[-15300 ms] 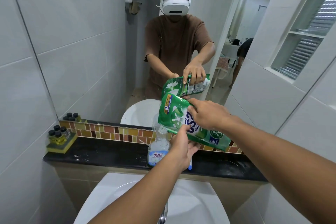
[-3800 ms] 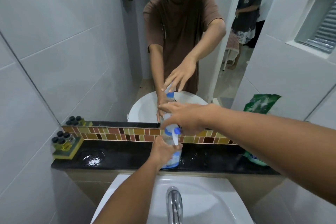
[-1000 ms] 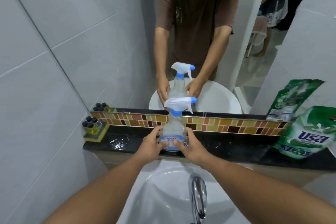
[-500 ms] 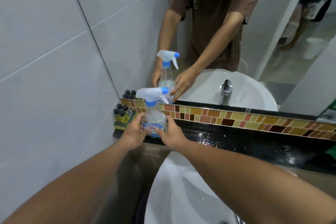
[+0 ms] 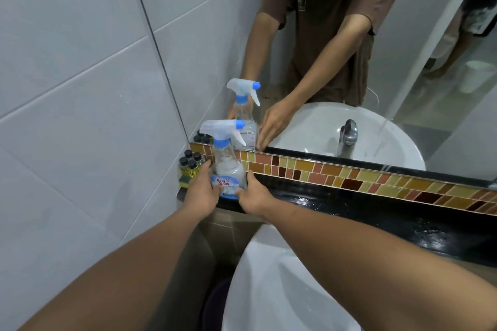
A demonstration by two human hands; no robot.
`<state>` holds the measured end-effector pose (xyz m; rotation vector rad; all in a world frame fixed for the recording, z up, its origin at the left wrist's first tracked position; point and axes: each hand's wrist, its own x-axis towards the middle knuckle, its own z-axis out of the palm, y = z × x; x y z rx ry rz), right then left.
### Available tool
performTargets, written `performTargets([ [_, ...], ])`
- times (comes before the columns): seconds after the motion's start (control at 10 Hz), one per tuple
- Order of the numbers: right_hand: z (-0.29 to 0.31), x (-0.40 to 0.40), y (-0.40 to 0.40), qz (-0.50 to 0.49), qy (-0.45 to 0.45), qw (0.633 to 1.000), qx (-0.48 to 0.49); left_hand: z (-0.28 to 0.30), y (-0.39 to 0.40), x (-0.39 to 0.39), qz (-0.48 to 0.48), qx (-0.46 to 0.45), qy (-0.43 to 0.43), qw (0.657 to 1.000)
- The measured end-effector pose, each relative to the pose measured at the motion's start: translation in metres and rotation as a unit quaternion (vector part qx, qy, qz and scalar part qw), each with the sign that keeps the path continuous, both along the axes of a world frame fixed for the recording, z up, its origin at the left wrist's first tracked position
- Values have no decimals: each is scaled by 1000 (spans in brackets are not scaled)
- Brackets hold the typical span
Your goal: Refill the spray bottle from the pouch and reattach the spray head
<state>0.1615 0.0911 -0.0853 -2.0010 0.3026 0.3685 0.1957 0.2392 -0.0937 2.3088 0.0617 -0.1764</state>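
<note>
The clear spray bottle (image 5: 228, 169) with a blue-and-white label stands upright at the left end of the black ledge (image 5: 363, 212). Its white spray head (image 5: 222, 127) with blue nozzle and collar sits on the neck, pointing right. My left hand (image 5: 200, 192) wraps the bottle's lower left side. My right hand (image 5: 252, 197) rests against its lower right side, fingers on the base. The green pouch is out of view.
A small tray of dark-capped yellow bottles (image 5: 189, 166) stands just left of the spray bottle, against the tiled wall. A mosaic tile strip (image 5: 349, 177) and mirror rise behind the ledge. The white basin (image 5: 282, 290) lies below, and the tap shows only in the mirror.
Both hands have carried the bottle leftward along the ledge to its far left end beside the small bottles. The view has swung left, so the pouch has dropped out of sight.
</note>
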Motion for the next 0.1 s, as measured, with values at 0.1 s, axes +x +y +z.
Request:
performTargets([
  [0.1, 7, -15, -20, 11, 29, 998, -53, -4, 0, -12, 39, -14, -4, 999],
])
